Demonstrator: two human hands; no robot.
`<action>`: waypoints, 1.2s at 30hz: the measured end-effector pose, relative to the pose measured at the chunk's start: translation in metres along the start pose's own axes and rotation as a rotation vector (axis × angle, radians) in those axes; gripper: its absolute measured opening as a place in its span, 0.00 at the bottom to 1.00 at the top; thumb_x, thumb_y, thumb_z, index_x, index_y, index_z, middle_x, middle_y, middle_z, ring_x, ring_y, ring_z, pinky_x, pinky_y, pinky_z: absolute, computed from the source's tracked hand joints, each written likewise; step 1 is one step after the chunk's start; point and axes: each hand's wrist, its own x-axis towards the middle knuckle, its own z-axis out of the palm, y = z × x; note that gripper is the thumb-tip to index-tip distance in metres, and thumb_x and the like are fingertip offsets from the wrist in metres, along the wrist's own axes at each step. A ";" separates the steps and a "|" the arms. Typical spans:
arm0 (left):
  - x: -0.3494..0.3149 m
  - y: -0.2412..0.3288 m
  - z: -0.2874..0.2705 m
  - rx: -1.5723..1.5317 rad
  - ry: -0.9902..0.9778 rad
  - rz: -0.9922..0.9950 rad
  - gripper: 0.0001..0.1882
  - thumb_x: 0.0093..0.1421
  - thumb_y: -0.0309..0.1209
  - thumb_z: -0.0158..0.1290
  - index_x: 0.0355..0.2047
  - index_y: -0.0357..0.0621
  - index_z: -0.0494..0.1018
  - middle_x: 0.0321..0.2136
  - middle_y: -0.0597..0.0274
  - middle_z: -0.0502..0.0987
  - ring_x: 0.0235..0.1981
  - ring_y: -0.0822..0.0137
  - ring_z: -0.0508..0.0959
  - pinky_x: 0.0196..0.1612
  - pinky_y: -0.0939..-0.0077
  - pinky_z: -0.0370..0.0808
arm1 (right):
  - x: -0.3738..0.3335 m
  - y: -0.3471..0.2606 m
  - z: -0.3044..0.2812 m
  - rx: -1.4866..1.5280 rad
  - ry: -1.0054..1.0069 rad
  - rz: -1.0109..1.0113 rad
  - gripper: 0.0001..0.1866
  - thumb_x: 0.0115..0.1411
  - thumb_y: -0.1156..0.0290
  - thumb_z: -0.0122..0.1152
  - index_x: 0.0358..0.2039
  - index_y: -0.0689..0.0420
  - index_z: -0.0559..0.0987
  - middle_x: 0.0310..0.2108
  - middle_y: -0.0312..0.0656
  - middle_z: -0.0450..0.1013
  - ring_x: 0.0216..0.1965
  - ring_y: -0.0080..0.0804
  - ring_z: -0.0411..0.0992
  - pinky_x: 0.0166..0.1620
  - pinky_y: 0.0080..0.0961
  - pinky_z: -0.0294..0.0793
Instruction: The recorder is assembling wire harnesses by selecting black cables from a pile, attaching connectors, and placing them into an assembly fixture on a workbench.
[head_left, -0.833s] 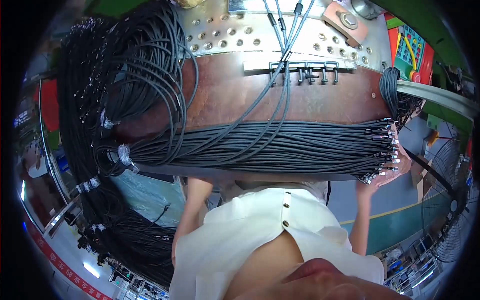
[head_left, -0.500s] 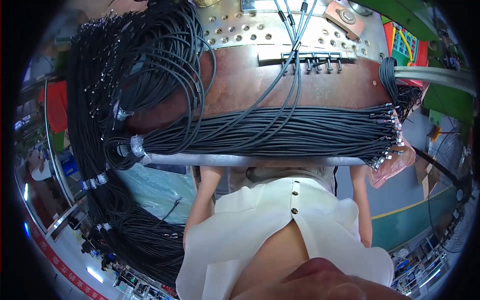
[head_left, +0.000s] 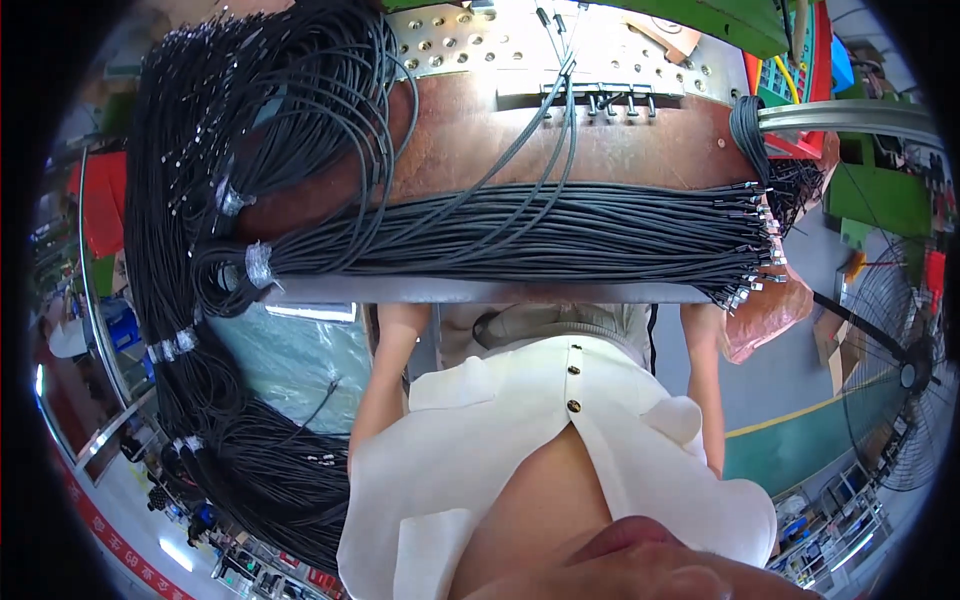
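Though lower in view before, cables (head_left: 540, 240) higher

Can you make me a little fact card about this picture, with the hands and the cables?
Left hand: hidden by the tabletop; left forearm shows
Right hand: hidden too; right forearm shows
Nearest thing: black cable bundle, lying across the tabletop
Shiny wrap: around the bundle, near its left end
Pale tips: at its right end

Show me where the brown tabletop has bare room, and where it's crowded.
Widest: brown tabletop between the black-pegged bar and cable bundle, right of the crossing cables, left of the dark coil. Smaller: left of those cables, beside the looped heap. Crowded: the near side, under the bundle, and the left, under the heap.
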 end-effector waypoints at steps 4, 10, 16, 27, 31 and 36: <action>-0.020 0.060 -0.064 -0.048 -0.293 -0.082 0.20 0.59 0.39 0.50 0.47 0.41 0.73 0.44 0.43 0.76 0.45 0.44 0.75 0.48 0.55 0.71 | 0.021 -0.045 -0.085 -0.080 -0.658 0.084 0.15 0.52 0.72 0.64 0.42 0.58 0.80 0.36 0.42 0.78 0.39 0.41 0.75 0.48 0.36 0.72; 0.016 0.179 -0.106 -0.789 -0.225 0.888 0.24 0.62 0.42 0.49 0.51 0.38 0.69 0.49 0.48 0.73 0.52 0.50 0.72 0.55 0.62 0.69 | 0.166 -0.142 -0.113 0.268 -0.219 -0.597 0.16 0.56 0.65 0.63 0.42 0.60 0.78 0.42 0.49 0.74 0.45 0.41 0.74 0.47 0.33 0.72; 0.052 0.205 -0.088 0.019 0.318 0.523 0.46 0.51 0.64 0.48 0.58 0.36 0.62 0.59 0.41 0.61 0.60 0.42 0.61 0.58 0.42 0.59 | 0.237 -0.153 -0.019 -0.140 0.041 -0.914 0.32 0.55 0.41 0.57 0.43 0.61 0.76 0.37 0.50 0.75 0.41 0.46 0.74 0.45 0.38 0.72; 0.066 0.092 -0.164 -0.064 0.207 0.497 0.07 0.56 0.28 0.57 0.34 0.39 0.78 0.30 0.57 0.78 0.33 0.59 0.77 0.38 0.73 0.73 | 0.211 -0.128 -0.096 -0.070 0.170 -0.726 0.15 0.53 0.57 0.65 0.30 0.57 0.78 0.29 0.41 0.75 0.32 0.41 0.74 0.32 0.33 0.72; 0.075 0.090 -0.164 -0.663 0.045 0.300 0.08 0.55 0.23 0.57 0.36 0.36 0.77 0.29 0.60 0.79 0.31 0.70 0.77 0.37 0.79 0.71 | 0.144 -0.048 -0.185 -0.174 0.070 -0.085 0.17 0.54 0.56 0.65 0.32 0.59 0.78 0.32 0.43 0.75 0.34 0.42 0.74 0.35 0.33 0.73; 0.099 0.119 -0.185 -0.555 -0.449 0.186 0.13 0.56 0.33 0.56 0.33 0.31 0.75 0.23 0.58 0.74 0.27 0.73 0.73 0.33 0.78 0.70 | 0.068 -0.021 -0.160 -0.195 0.201 -0.053 0.10 0.57 0.66 0.62 0.35 0.59 0.79 0.35 0.41 0.76 0.37 0.43 0.74 0.43 0.34 0.73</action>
